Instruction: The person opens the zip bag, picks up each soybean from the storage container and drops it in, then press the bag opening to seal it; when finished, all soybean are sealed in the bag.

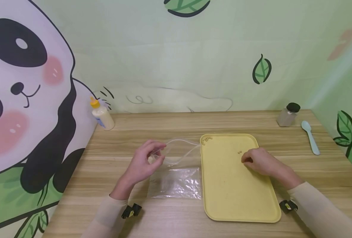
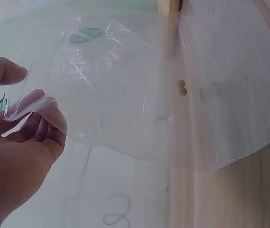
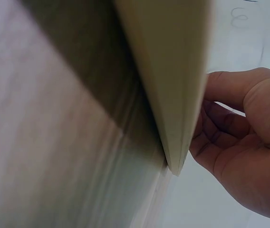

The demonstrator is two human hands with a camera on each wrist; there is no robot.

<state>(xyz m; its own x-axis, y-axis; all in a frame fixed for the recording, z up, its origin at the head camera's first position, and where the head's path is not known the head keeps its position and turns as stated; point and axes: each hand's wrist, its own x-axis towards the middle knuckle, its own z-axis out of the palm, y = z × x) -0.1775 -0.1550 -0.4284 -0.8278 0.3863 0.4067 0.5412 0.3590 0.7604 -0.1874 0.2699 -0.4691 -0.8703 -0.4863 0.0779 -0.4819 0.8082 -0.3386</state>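
Note:
A clear plastic zip bag [image 1: 176, 183] lies left of the yellow tray [image 1: 229, 185], its mouth spread apart. My left hand [image 1: 144, 162] holds the bag's left edge at the mouth, with fingers curled behind the film in the left wrist view. Two small round beige pellets [image 2: 181, 88] show through the bag there. Over the tray's right side, my right hand [image 1: 257, 161] has its fingers bent down with the tips close to the surface, beside a couple of loose pellets [image 1: 240, 152]. The tray rim [image 3: 173, 95] hides those fingertips in the right wrist view; I cannot tell whether they pinch anything.
More pellets [image 1: 205, 140] are gathered in the tray's far left corner. A glue bottle [image 1: 103, 115] with a yellow cap stands at the back left. At the back right are a black-lidded jar [image 1: 288, 115] and a pale blue spoon [image 1: 311, 138]. A printed wall [image 1: 179, 66] borders the wooden table.

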